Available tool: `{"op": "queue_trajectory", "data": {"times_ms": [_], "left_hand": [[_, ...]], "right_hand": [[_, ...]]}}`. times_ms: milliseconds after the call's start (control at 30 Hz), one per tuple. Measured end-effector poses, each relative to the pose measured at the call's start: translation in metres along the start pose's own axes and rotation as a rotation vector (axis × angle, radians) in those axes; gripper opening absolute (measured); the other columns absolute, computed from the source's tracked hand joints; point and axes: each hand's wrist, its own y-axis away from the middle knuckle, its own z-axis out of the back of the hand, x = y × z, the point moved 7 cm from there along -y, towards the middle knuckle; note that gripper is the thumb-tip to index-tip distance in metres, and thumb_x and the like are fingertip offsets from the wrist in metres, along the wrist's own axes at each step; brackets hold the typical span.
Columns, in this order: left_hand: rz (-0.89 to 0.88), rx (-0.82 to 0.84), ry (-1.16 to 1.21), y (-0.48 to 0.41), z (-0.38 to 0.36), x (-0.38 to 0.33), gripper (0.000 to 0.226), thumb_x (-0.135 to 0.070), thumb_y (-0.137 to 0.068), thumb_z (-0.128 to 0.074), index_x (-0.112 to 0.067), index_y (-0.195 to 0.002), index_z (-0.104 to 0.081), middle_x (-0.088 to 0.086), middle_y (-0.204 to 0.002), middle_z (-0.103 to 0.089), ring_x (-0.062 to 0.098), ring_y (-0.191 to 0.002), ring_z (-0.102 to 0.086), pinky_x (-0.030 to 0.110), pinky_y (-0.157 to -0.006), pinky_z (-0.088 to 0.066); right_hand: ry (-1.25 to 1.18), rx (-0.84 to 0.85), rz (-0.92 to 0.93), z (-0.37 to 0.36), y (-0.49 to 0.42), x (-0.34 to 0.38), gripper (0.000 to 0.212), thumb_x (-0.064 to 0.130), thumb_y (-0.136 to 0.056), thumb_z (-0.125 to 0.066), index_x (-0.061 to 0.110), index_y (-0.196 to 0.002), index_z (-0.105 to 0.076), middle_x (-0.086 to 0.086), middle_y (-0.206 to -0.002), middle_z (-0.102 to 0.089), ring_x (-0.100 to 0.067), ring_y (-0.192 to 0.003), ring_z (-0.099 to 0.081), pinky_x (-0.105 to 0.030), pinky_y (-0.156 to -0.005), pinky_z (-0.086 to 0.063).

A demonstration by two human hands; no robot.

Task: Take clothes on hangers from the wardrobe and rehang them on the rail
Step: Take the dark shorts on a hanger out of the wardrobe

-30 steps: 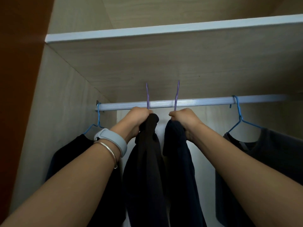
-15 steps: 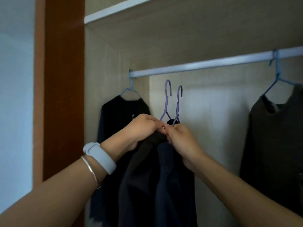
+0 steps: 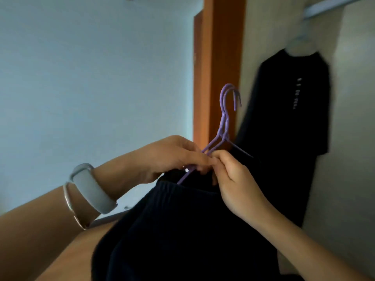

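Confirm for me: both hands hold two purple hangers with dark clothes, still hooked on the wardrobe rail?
Not hooked. In the head view the two purple hangers are off the rail, their hooks free in the air, held by left hand and right hand with the dark clothes.

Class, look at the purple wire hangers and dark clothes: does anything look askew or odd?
Yes. Both purple wire hangers are off the rail, bunched together and tilted, pinched by left hand and right hand, their dark garments crumpled below.

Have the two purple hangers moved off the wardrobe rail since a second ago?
Yes. The purple hangers now sit well below and left of the rail, hooks free, held together by both hands beside the orange door frame.
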Motion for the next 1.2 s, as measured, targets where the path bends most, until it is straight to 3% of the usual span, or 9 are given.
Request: {"op": "queue_trajectory", "data": {"times_ms": [133, 233, 367, 433, 533, 733, 967, 1067, 1200], "left_hand": [[0.083, -0.211, -0.273, 0.034, 0.061, 0.049, 0.014, -0.025, -0.076, -0.069, -0.016, -0.067, -0.064, -0.005, -0.058, -0.06, 0.004, -0.051, -0.049, 0.013, -0.055, -0.039], [0.121, -0.258, -0.331, 0.054, 0.098, 0.083, 0.014, -0.021, -0.078, -0.068, -0.02, -0.066, -0.062, -0.006, -0.056, -0.061, -0.001, -0.045, -0.048, 0.006, -0.049, -0.037], [0.137, -0.32, -0.373, 0.065, 0.144, 0.123, 0.016, -0.022, -0.078, -0.069, -0.023, -0.065, -0.062, -0.009, -0.049, -0.057, -0.002, -0.042, -0.046, 0.004, -0.047, -0.034], [0.145, -0.369, -0.376, 0.067, 0.174, 0.141, 0.015, -0.022, -0.079, -0.069, -0.023, -0.065, -0.062, -0.011, -0.048, -0.055, -0.002, -0.042, -0.045, 0.005, -0.047, -0.034], [0.154, -0.454, -0.473, 0.069, 0.222, 0.163, 0.013, -0.027, -0.08, -0.067, -0.023, -0.068, -0.062, -0.012, -0.05, -0.057, -0.001, -0.044, -0.047, 0.007, -0.049, -0.035], [0.196, -0.552, -0.82, 0.066, 0.3, 0.197, 0.017, -0.034, -0.089, -0.053, -0.019, -0.084, -0.061, -0.011, -0.064, -0.058, 0.002, -0.056, -0.05, 0.014, -0.057, -0.037], [0.236, -0.671, -0.809, 0.051, 0.364, 0.251, 0.021, -0.03, -0.093, -0.046, -0.016, -0.083, -0.06, -0.008, -0.071, -0.06, 0.003, -0.055, -0.048, 0.008, -0.054, -0.036], [0.275, -0.694, -0.835, 0.039, 0.387, 0.277, 0.021, -0.028, -0.094, -0.045, -0.017, -0.084, -0.061, -0.015, -0.065, -0.055, -0.001, -0.053, -0.05, 0.008, -0.054, -0.036], [0.34, -0.723, -0.9, 0.022, 0.423, 0.313, 0.023, -0.029, -0.093, -0.047, -0.014, -0.094, -0.064, -0.009, -0.072, -0.059, 0.011, -0.066, -0.053, 0.014, -0.062, -0.037]], "right_hand": [[0.119, 0.086, 0.259, -0.057, -0.021, 0.027, 0.019, 0.016, -0.093, -0.049, 0.016, -0.095, -0.068, -0.005, -0.089, -0.067, -0.014, -0.085, -0.062, -0.022, -0.075, -0.048], [0.054, 0.014, 0.289, -0.091, -0.042, 0.02, 0.011, 0.017, -0.087, -0.059, 0.015, -0.089, -0.069, -0.008, -0.083, -0.066, -0.011, -0.075, -0.059, -0.009, -0.064, -0.043], [-0.002, -0.075, 0.368, -0.136, -0.074, 0.013, 0.02, 0.03, -0.075, -0.066, 0.017, -0.085, -0.055, 0.013, -0.078, -0.051, -0.006, -0.076, -0.045, -0.007, -0.072, -0.038], [0.093, -0.037, 0.393, -0.166, -0.097, 0.009, 0.027, 0.027, -0.078, -0.069, 0.011, -0.096, -0.056, 0.008, -0.089, -0.054, -0.009, -0.087, -0.047, -0.016, -0.08, -0.041], [0.221, 0.103, 0.439, -0.215, -0.133, 0.012, 0.029, 0.031, -0.09, -0.054, 0.014, -0.113, -0.056, 0.0, -0.104, -0.062, -0.021, -0.097, -0.058, -0.034, -0.083, -0.048], [0.305, 0.124, 0.561, -0.284, -0.201, 0.045, 0.027, 0.038, -0.093, -0.045, 0.02, -0.109, -0.057, 0.003, -0.099, -0.065, -0.023, -0.089, -0.06, -0.028, -0.069, -0.037], [0.325, 0.14, 0.617, -0.354, -0.264, 0.05, 0.033, 0.043, -0.092, -0.045, 0.016, -0.103, -0.059, 0.0, -0.087, -0.066, -0.027, -0.078, -0.059, -0.028, -0.064, -0.033], [0.307, 0.147, 0.64, -0.389, -0.288, 0.042, 0.035, 0.042, -0.093, -0.044, 0.012, -0.099, -0.06, -0.002, -0.076, -0.061, -0.029, -0.069, -0.054, -0.028, -0.061, -0.032], [0.195, 0.191, 0.663, -0.444, -0.327, 0.031, 0.032, 0.037, -0.093, -0.046, 0.009, -0.095, -0.061, 0.004, -0.065, -0.047, -0.023, -0.061, -0.044, -0.028, -0.055, -0.029]]}}
